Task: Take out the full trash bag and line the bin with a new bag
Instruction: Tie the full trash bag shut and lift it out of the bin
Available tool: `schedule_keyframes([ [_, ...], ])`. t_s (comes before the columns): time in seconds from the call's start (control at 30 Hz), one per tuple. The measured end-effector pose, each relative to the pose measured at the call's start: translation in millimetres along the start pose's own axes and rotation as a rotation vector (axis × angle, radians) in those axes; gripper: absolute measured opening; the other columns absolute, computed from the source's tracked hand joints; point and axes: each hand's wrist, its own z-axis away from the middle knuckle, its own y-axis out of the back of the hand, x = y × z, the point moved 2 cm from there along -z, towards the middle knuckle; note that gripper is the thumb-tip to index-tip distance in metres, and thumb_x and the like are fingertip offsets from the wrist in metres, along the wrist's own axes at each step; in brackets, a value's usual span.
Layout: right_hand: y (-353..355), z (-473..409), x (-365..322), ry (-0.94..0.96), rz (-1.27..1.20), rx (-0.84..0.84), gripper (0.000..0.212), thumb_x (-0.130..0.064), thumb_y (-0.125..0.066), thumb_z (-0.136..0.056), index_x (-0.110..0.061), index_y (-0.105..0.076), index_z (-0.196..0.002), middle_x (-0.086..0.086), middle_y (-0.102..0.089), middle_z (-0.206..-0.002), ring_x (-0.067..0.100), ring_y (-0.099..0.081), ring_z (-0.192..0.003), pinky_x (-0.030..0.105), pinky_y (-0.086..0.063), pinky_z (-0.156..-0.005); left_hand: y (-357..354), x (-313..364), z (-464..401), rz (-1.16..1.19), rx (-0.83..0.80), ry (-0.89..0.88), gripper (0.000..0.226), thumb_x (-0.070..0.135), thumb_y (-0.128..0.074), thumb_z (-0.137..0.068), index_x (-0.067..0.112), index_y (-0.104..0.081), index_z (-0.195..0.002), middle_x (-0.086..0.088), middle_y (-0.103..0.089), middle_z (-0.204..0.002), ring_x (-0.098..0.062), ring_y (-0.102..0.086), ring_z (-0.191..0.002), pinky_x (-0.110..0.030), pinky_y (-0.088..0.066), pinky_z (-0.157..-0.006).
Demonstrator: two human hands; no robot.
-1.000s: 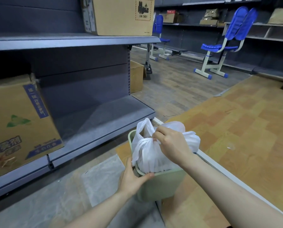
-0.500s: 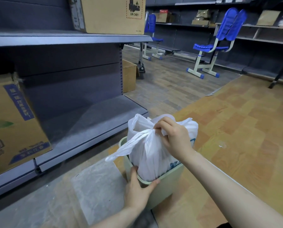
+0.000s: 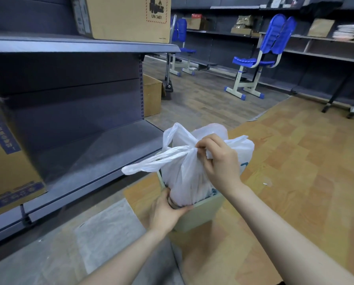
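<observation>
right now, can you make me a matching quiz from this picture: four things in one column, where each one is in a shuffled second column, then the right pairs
Things
1. white plastic trash bag
2. pale green plastic bin
3. brown cardboard box marked UN 3481
4. blue plastic chair with a white frame

Places
A. on the upper shelf at left
B. steadied at its rim by the left hand
C. on the far floor by the back shelves
D. pinched at its knot by the right hand

Pairs: 1-D, 2-B, 3-A, 4-C
</observation>
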Motion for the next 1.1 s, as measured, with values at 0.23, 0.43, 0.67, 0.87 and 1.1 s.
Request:
schedule_keyframes([
  [0.23,0.1,-23.1,21.1,-0.131,-0.003,0.113,0.011,-0.005,-0.051,-0.079,-0.003,-0.062,-0.077,0.007,-0.063,-0.079,0.012,-0.049,-0.071,0.035,-0.043,-0.057,-23.5,-15.5,-15.9,-0.007,-0.011,-0.021,0.059,0.014,-0.078,-0.073,0.017,-0.047,-0.123,0.012,-0.064,-0.103,-0.008,-0.064,-0.1,-0.004,-0.046,-0.067],
  [0.43,-4.1,-27.8,35.0,-0.19,-0.002,-0.084,0.01,-0.011,-0.054,-0.079,-0.005,-0.062,-0.078,0.006,-0.061,-0.08,0.025,-0.057,-0.071,0.039,-0.048,-0.061,-13.7,17.8,-13.4,-0.038,0.007,-0.043,0.094,0.049,-0.073,-0.071,0.016,-0.021,-0.142,0.001,-0.039,-0.14,-0.016,-0.043,-0.129,-0.015,-0.037,-0.092],
  [0.67,-8.3,-25.1,40.8,-0.2,-0.087,-0.136,0.007,-0.009,-0.059,-0.081,-0.007,-0.064,-0.077,0.004,-0.06,-0.079,0.008,-0.047,-0.069,0.028,-0.042,-0.064,25.6,129.7,-61.1,-0.597,0.502,-0.819,0.055,0.04,-0.038,-0.091,0.014,-0.034,-0.139,-0.013,-0.021,-0.151,-0.028,-0.016,-0.14,-0.057,-0.014,-0.109],
  [0.87,-3.6,-15.0,48.4,-0.195,-0.164,-0.11,0.01,-0.014,-0.06,-0.081,-0.01,-0.068,-0.079,-0.001,-0.055,-0.078,0.009,-0.046,-0.066,0.025,-0.041,-0.06,24.3,137.7,-87.1,-1.065,0.322,-1.131,0.042,0.038,-0.016,-0.102,0.016,-0.046,-0.082,-0.001,-0.056,-0.055,-0.022,-0.059,-0.049,-0.028,-0.042,-0.048],
  [1.1,21.3,-16.4,64.3,-0.121,-0.037,-0.058,0.033,-0.04,-0.062,-0.076,-0.01,-0.064,-0.062,0.001,-0.054,-0.056,0.015,-0.05,-0.054,0.025,-0.036,-0.048,39.8,150.4,-87.2,-1.249,0.315,-1.376,0.018,0.015,-0.033,-0.095,0.016,-0.034,-0.078,-0.002,-0.051,-0.063,-0.017,-0.05,-0.053,-0.017,-0.014,-0.034],
])
